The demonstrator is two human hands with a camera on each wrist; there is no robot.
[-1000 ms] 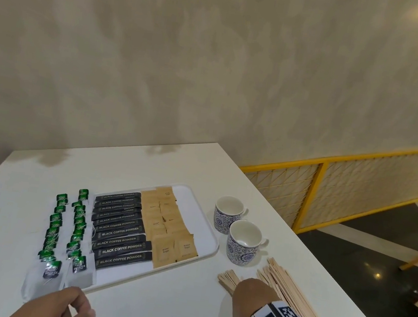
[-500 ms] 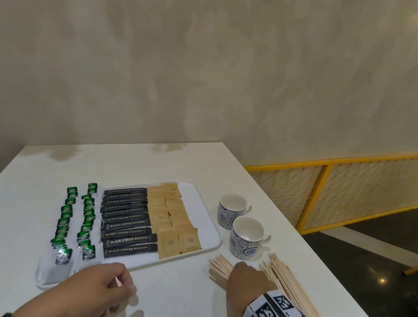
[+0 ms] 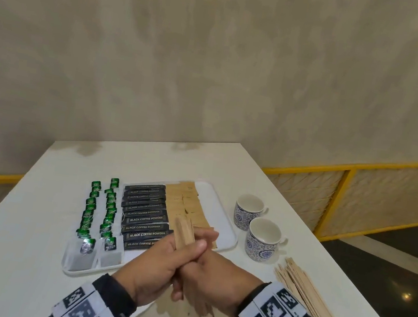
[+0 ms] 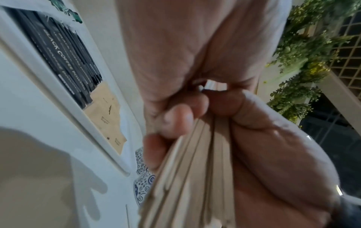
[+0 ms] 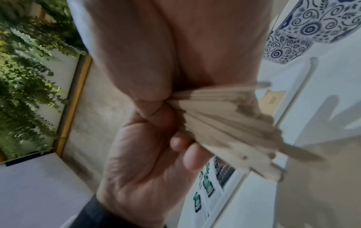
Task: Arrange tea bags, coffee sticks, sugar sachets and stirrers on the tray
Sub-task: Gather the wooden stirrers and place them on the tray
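I see tray (image 3: 224, 215) mid-surface (image 3: 25, 253) | on tray, left to right: tea bags (image 3: 98, 212), coffee sticks (image 3: 146, 217), sugar sachets (image 3: 187, 204) | cups (image 3: 262, 238) right of tray | loose stirrers (image 3: 302, 289) by surface's right edge

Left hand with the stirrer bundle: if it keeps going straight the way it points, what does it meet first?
Probably the brown sugar sachets on the white tray: the left hand and its wooden stirrers point there. Height above them is unclear.

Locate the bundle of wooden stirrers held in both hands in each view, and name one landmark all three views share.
Head: bundle of stirrers low centre, gripped by both hands above the tray's near edge.
Left wrist: lower centre, fanning toward the camera.
Right wrist: centre right, fanning down-right.
Shared landmark: black coffee sticks.
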